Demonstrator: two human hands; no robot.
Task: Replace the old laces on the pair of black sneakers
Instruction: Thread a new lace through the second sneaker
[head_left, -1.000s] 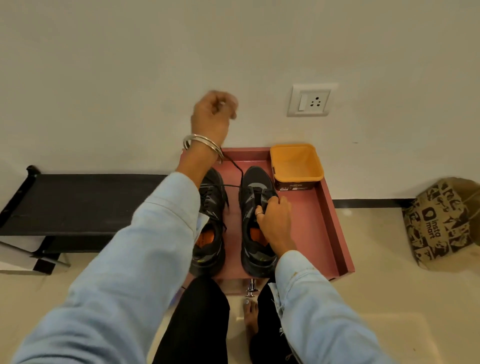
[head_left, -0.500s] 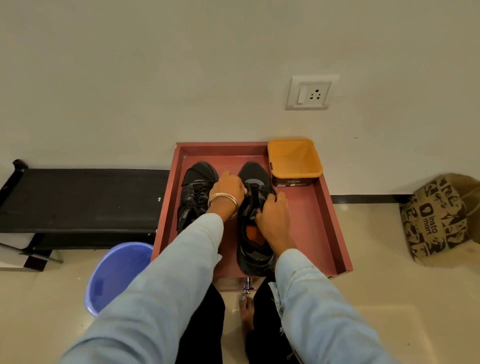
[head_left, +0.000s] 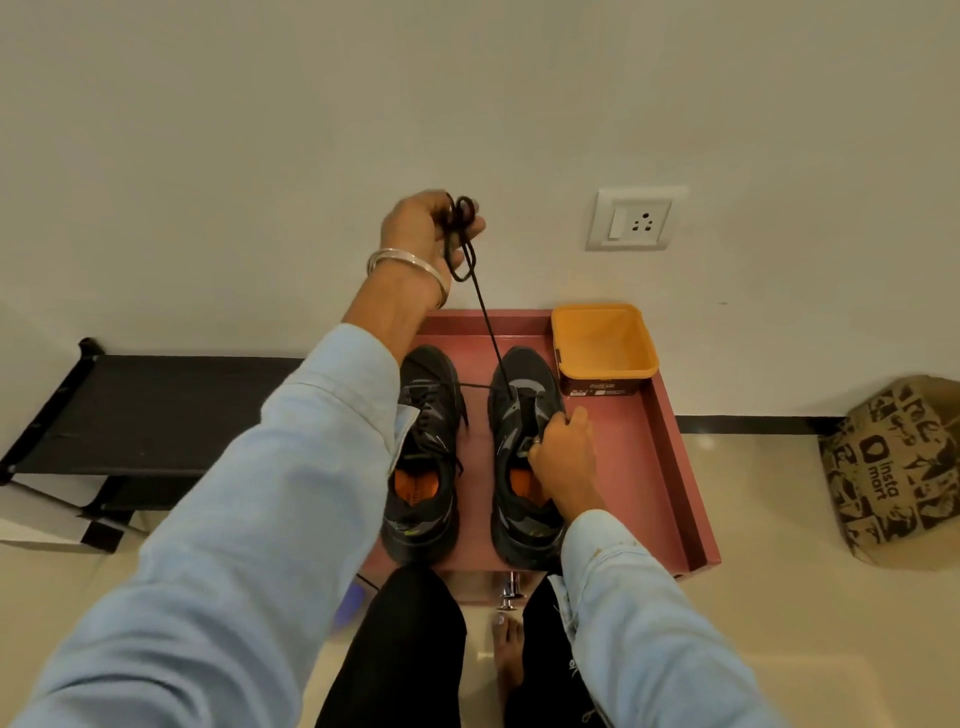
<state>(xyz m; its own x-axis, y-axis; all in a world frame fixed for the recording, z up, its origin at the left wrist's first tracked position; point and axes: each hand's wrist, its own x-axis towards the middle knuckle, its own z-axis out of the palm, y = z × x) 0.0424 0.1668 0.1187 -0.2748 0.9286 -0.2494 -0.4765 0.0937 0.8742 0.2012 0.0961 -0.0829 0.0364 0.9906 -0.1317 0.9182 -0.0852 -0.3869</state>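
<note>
Inside red tray (head_left: 670, 457): sneakers (head_left: 524, 457), orange tub (head_left: 602, 343).

sneakers (head_left: 524, 457): matt black cloth, orange insoles | lace (head_left: 485, 317): black woven cord | tray (head_left: 670, 457): smooth matt pink | tub (head_left: 602, 343): smooth yellow plastic | bangle (head_left: 410, 262): shiny metal | sleeves (head_left: 270, 519): pale blue cloth | bag (head_left: 893, 467): printed brown paper | floor (head_left: 805, 623): glossy tile
</note>
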